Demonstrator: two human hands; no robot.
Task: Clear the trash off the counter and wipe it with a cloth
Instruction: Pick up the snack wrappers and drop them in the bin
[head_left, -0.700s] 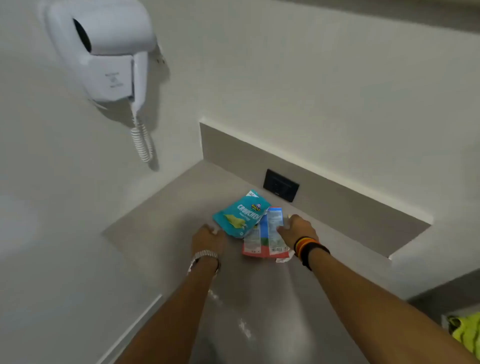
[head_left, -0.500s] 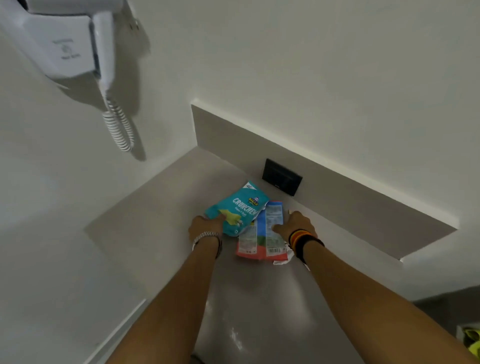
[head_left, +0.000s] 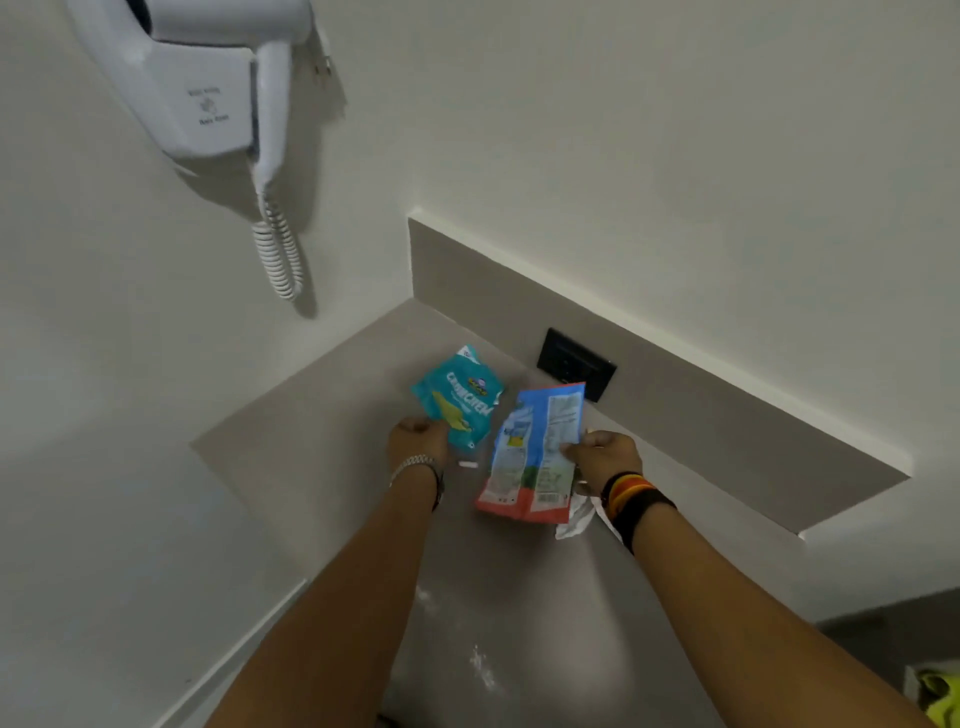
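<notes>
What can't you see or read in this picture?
- Head view: small print on the blue and red wrapper is too blurred to read.
- White scrap: partly hidden behind that wrapper and the right hand.
- Yellow-green thing: cut off by the frame's corner.
- Left hand: fingertips hidden under the teal wrapper.

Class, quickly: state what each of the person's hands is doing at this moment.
Left hand: closed on the teal snack packet.
Right hand: closed on the blue and red packet.
</notes>
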